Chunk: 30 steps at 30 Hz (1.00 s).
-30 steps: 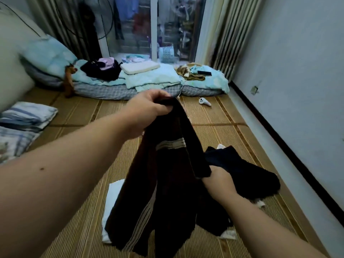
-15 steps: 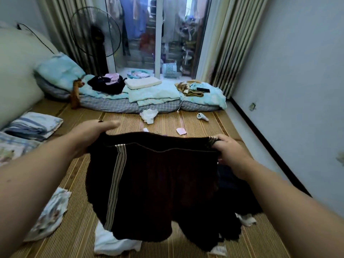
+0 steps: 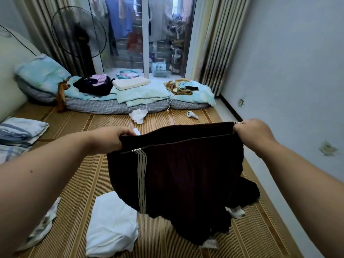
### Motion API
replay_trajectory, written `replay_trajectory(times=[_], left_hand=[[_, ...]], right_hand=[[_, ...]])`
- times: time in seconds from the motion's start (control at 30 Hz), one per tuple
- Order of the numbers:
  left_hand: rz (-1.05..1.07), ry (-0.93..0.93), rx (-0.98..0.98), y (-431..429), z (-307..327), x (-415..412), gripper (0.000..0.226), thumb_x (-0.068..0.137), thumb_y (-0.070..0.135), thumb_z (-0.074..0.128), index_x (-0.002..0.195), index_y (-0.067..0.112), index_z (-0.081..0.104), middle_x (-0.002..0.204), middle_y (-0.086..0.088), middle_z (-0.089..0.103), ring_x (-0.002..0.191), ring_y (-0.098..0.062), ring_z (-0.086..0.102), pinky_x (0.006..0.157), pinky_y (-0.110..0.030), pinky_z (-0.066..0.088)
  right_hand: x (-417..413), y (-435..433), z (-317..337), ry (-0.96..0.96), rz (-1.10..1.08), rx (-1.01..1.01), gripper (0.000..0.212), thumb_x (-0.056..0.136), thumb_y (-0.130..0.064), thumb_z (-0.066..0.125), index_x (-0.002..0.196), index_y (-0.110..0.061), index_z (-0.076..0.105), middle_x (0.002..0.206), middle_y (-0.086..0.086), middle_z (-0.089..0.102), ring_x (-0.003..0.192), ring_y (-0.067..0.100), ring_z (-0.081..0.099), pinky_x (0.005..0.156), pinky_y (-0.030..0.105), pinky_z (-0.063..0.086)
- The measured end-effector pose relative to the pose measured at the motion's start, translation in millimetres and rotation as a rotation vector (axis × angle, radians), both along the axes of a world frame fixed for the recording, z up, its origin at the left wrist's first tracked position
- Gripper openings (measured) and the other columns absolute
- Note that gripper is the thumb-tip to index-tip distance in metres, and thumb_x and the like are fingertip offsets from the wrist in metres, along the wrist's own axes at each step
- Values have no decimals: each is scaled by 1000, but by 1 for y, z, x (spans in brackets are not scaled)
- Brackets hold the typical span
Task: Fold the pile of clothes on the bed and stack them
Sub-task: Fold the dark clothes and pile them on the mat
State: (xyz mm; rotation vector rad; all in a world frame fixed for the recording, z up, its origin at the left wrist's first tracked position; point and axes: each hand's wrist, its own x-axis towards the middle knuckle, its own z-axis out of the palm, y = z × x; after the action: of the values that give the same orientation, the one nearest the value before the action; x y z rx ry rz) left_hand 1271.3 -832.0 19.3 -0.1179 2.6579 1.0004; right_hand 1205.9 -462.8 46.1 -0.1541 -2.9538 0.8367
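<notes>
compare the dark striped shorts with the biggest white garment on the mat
The dark shorts are near black with a pale striped band; the white garment is plain white. The shorts hang spread, gripped at the waistband by the left hand and right hand; the white garment lies crumpled on the woven mat, untouched. Both are unfolded.

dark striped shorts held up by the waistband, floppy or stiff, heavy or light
Probably floppy: the dark striped shorts sag between the left hand and right hand and hang in loose folds. Likely light, since a grip at each waistband end carries them.
</notes>
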Motion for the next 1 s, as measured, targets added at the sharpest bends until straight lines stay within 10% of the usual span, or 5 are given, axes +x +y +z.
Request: replay_trajectory(times=[0.3,0.43,0.57,0.83,1.0], left_hand=[[136,-43,383,0,-15,-7,41,92,-3,42,82,18,75,81,-11,65,66,-21,50,58,-30,37],[133,-168,552,-10,-26,-2,20,91,13,55,108,12,65,98,-22,65,78,-32,63,67,-37,49],[-42,-292,360,-11,-30,5,58,62,16,84,114,23,59,103,-16,69,89,-33,68,74,-39,55],[196,69,-72,8,-27,3,18,83,2,58,77,16,69,70,-9,68,55,-20,61,49,-24,46],[493,16,364,60,-27,6,7,83,3,55,80,7,60,61,-7,62,40,-11,58,38,-21,46]], right_hand=[[15,24,-12,22,323,-364,41,83,-61,52,78,-22,61,74,-4,57,65,9,53,59,27,40],[14,28,-26,-237,495,-367,22,75,-28,79,95,-32,70,89,-4,67,73,2,67,61,14,50],[12,19,-44,-239,399,-351,27,64,-24,87,85,-33,72,86,-3,73,77,12,72,66,28,58],[23,-8,-76,-98,-102,-472,24,69,-25,80,86,-24,63,88,4,68,82,26,67,79,44,57],[57,-61,-83,-7,-275,-748,19,70,-23,77,73,-22,58,81,3,68,84,28,68,81,46,56]])
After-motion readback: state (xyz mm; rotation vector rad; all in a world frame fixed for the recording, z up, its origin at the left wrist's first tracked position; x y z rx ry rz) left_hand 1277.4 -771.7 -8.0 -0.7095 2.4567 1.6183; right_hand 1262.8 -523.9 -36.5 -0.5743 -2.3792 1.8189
